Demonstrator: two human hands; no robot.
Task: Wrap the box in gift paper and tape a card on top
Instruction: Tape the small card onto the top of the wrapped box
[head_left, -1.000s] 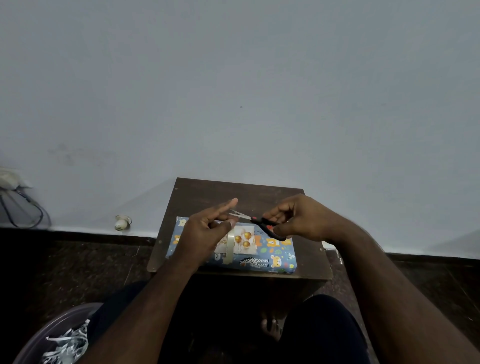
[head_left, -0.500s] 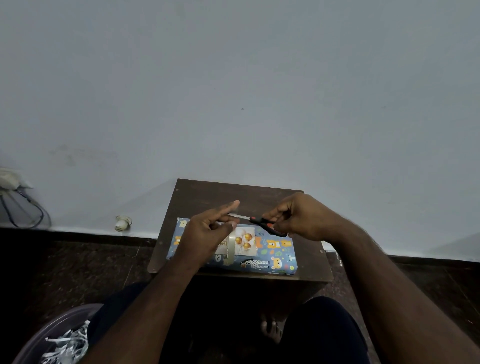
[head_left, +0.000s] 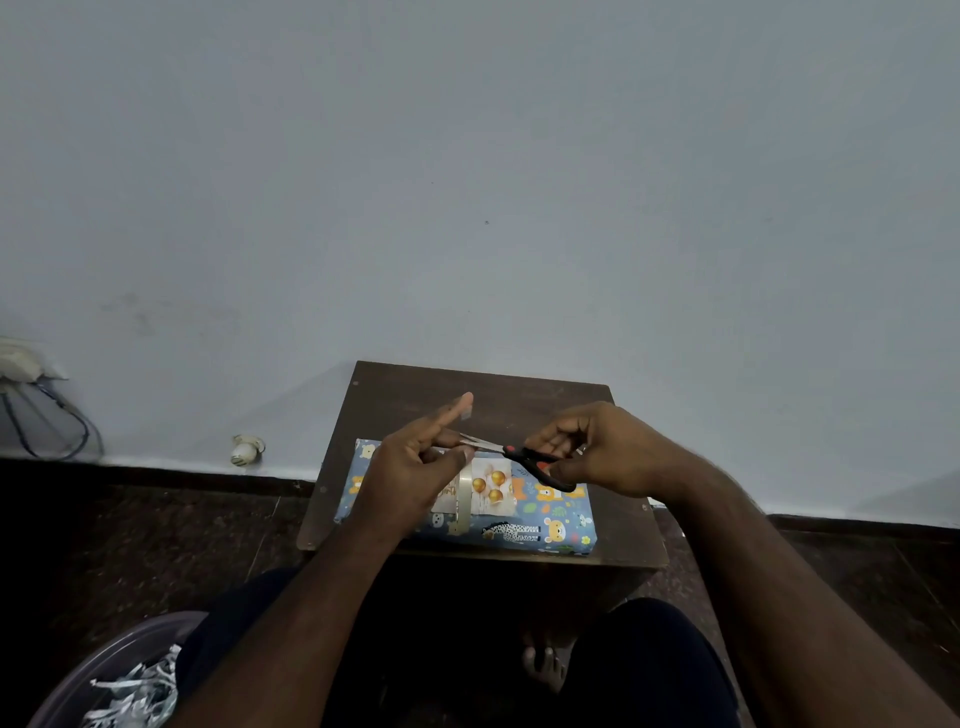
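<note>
The wrapped box (head_left: 519, 525) lies flat on the dark tabletop (head_left: 519, 400), near its front edge, with the card (head_left: 491, 488) on top under a strip of tape (head_left: 464, 493). Above it, the right hand (head_left: 608, 449) grips black-handled scissors (head_left: 524, 457) — blades pointing left toward the left hand (head_left: 415, 467), which pinches something small, forefinger extended; what it holds is unclear.
</note>
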